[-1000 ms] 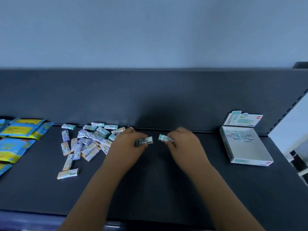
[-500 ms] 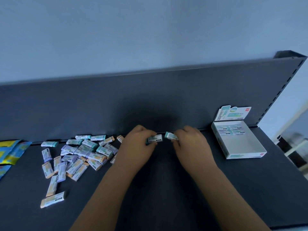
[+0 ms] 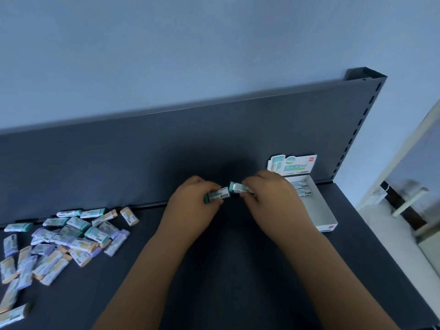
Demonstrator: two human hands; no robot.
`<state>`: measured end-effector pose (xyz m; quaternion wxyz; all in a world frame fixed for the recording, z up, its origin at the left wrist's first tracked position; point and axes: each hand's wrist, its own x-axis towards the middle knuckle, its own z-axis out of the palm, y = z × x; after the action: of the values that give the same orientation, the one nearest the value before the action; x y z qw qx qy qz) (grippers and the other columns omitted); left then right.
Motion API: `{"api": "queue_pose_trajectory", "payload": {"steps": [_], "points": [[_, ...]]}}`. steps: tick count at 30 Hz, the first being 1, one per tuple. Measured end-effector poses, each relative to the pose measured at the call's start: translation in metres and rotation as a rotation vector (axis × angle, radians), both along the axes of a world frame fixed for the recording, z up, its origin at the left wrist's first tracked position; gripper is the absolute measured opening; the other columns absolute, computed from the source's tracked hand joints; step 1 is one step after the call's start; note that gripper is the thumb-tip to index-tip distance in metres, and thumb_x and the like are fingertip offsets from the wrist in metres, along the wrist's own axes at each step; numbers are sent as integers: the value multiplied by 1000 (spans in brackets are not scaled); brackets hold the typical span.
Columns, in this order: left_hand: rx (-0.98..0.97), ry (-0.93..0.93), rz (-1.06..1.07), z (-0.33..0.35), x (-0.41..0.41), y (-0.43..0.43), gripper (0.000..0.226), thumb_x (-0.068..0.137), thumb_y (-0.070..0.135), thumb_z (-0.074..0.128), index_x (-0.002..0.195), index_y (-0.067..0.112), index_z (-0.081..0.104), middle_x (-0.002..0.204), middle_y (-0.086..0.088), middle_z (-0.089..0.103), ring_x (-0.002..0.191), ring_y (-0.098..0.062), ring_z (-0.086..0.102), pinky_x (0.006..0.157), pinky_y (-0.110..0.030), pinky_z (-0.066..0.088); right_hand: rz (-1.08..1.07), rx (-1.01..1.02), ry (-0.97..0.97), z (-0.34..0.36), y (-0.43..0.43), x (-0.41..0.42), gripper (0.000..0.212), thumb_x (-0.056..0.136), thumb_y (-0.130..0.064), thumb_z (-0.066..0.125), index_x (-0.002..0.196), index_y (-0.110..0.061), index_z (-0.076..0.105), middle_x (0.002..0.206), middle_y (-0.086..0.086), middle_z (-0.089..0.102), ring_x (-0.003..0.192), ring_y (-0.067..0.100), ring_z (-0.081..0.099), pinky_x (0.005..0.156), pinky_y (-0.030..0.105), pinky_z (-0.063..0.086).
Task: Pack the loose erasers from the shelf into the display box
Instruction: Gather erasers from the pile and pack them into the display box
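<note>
loose erasers [image 3: 64, 236] are spread at shelf [image 3: 226, 270] left | display box [image 3: 316, 210] is placed right, against back panel [image 3: 142, 158]

Erasers and box
I hold two teal erasers [image 3: 217, 194] end to end; loose erasers [image 3: 71, 236] heaped left, part-filled display box [image 3: 317, 209] right.

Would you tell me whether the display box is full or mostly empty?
Mostly empty: the display box shows only two erasers at its far end, and the rest of its visible white floor is bare.
</note>
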<state>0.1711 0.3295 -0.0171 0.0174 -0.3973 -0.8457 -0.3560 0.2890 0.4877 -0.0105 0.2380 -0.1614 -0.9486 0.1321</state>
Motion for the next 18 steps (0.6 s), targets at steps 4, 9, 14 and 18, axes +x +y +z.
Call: {"api": "queue_pose_trajectory", "payload": {"steps": [4,9,14,18], "points": [[-13,14,1,4,19,42,26,80,20,78,104,32,76,91,12,58,81,-4,58,74,-26,49,30,-12,-34,4,45,20,12,91,-26,62,87,-16,66,87,0,58,85,23,54,72,40,47],[-61,9,-20,1,40,99,24,83,25,76,106,33,76,93,15,59,81,-3,57,73,-28,51,22,2,-50,0,102,41,13,92,-27,64,96,-17,71,94,0,64,89,23,58,76,38,51],[-165,72,-27,0,50,136,29,84,26,73,113,30,74,107,13,65,94,-8,60,77,-30,53,-39,28,-56,-9,136,49,14,87,-26,69,99,-19,75,98,-2,70,93,24,59,77,36,54],[-177,151,-12,-3,55,152,24,82,24,73,106,25,76,108,9,69,97,-13,63,77,-32,54,-60,6,-74,-16,148,46,17,85,-27,69,100,-22,74,100,-4,70,95,23,58,77,36,54]]}}
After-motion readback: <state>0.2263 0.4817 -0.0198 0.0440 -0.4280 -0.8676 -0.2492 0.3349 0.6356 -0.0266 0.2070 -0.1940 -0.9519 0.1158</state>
